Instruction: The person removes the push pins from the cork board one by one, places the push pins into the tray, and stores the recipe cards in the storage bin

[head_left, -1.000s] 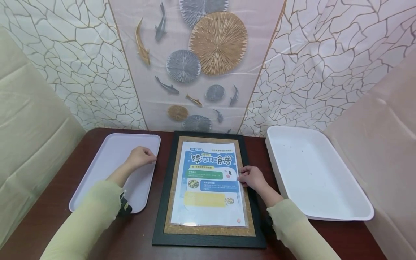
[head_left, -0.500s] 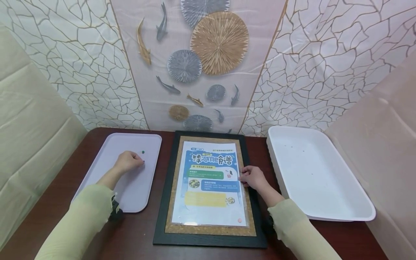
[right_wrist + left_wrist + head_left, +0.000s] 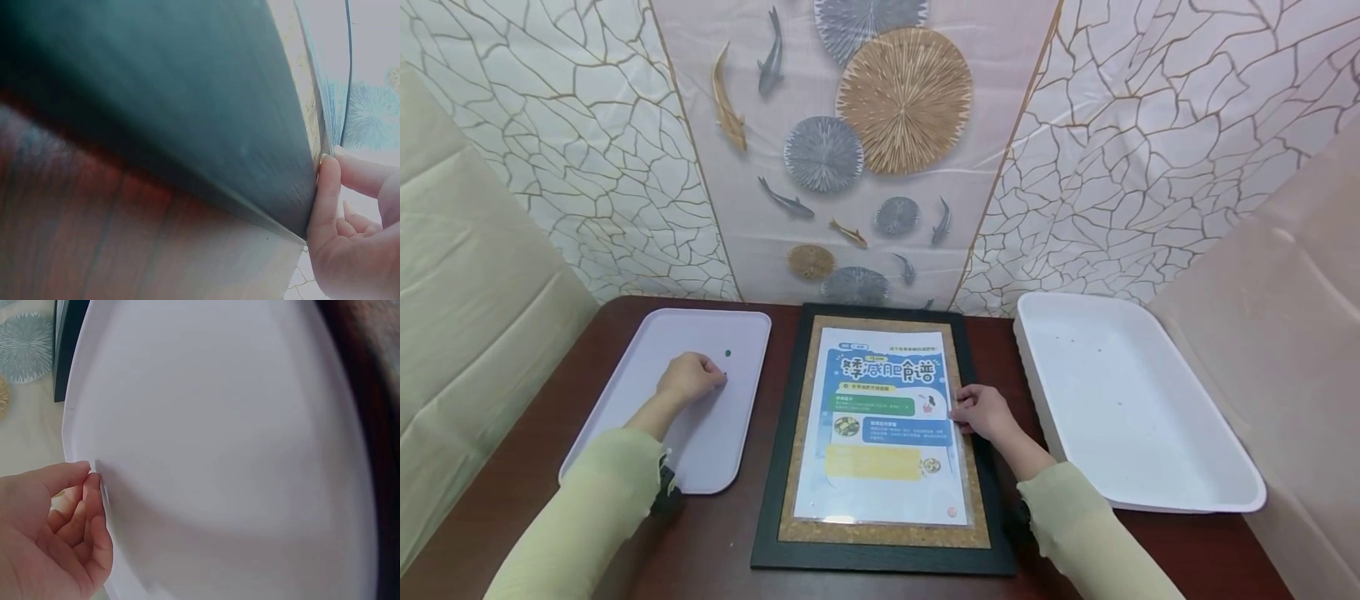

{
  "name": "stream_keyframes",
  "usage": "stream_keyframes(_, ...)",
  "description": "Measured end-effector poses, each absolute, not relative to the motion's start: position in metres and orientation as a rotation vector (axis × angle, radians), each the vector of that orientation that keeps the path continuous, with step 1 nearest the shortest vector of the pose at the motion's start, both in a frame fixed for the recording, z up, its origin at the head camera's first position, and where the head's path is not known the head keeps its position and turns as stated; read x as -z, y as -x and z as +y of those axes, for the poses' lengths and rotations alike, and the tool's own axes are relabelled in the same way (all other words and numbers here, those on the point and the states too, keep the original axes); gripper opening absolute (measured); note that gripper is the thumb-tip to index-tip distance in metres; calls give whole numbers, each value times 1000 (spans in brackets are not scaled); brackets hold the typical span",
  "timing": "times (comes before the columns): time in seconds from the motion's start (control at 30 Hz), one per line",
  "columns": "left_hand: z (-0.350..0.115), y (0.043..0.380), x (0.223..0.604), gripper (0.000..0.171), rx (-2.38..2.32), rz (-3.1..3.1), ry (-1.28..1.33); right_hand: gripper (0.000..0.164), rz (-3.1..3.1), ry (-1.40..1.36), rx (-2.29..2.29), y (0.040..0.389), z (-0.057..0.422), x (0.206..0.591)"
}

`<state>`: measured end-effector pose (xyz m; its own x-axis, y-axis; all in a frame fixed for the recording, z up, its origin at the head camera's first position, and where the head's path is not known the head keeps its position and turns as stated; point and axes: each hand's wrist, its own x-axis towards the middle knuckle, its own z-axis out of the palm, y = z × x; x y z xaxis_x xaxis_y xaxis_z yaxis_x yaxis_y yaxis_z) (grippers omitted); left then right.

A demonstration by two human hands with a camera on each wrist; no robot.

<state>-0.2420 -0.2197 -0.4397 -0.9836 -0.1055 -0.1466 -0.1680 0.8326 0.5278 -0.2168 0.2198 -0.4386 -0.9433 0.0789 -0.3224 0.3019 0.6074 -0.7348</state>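
My left hand [image 3: 691, 377] is over the pale lilac tray [image 3: 700, 458], thumb and index fingertips pinched together at a tiny dark piece whose kind is too small to make out. In the left wrist view, those fingertips are close to the tray's rim. A small green piece [image 3: 727, 353] lies on the tray just beyond the hand. With thumb and index finger, my right hand [image 3: 987, 412] pinches the right edge of a printed poster sheet [image 3: 876, 400]. The sheet lies flat on a black-framed corkboard [image 3: 880, 533], with cork showing around its edges.
On the right stands a deep white tub [image 3: 1138, 408] with a few dark specks inside. All of this sits on a dark brown table [image 3: 700, 550]. A patterned cloth backdrop [image 3: 902, 208] rises behind, with cream panels at both sides.
My left hand has moved left and slightly nearer, away from the tray's right rim, uncovering the green piece. My right hand has stayed at the sheet's edge.
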Motion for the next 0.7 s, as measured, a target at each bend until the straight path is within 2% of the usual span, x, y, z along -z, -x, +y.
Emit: stream_keyframes(0.7,-220,242,433,25,-844,2882,245,35,2574,-304,1249,218,221,440)
